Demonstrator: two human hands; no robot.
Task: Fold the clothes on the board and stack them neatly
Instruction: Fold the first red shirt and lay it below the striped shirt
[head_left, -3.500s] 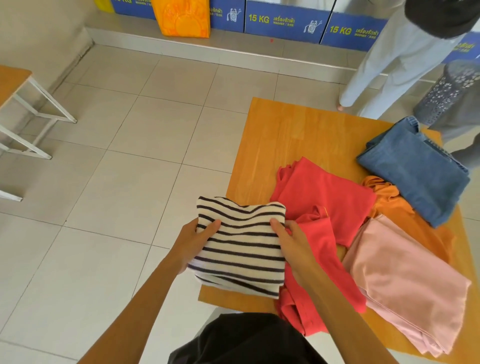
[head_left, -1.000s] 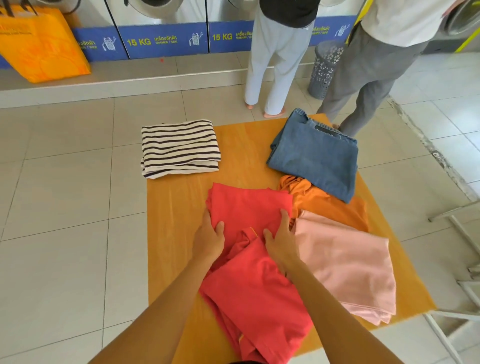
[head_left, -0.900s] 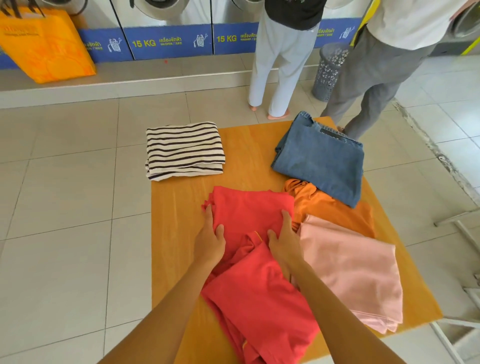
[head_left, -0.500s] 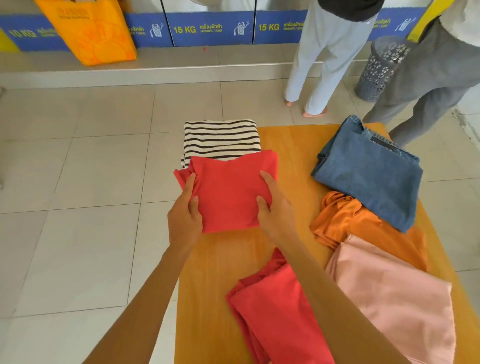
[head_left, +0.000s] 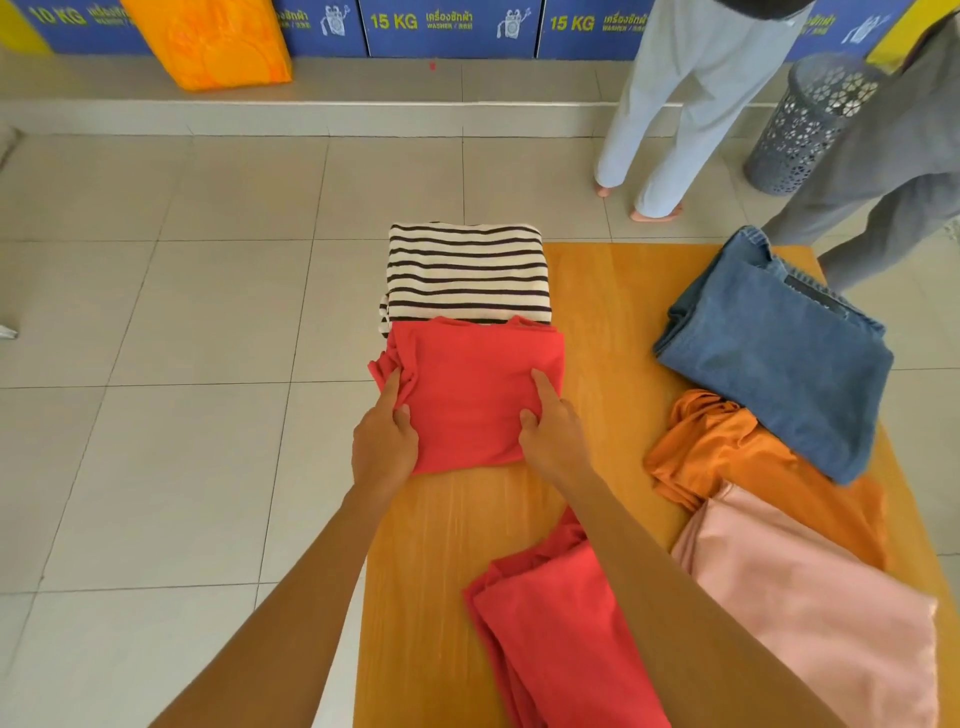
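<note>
Step in hand, as I read it: seat folded red cotton shirt squarely onto folded black-and-white striped shirt at far-left corner of orange wooden counter. Align edges and tuck the loose left bunch. Left hand and right hand: each grip pinched closed on a near corner.

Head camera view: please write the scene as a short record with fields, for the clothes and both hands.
board: orange wooden board
far left corner: folded black-and-white striped shirt
held item: folded red shirt, overlapping the striped shirt's near edge
left hand: grips red shirt's left edge
right hand: grips its right side
unsorted: second red garment, orange garment, pink garment, blue jeans
</note>
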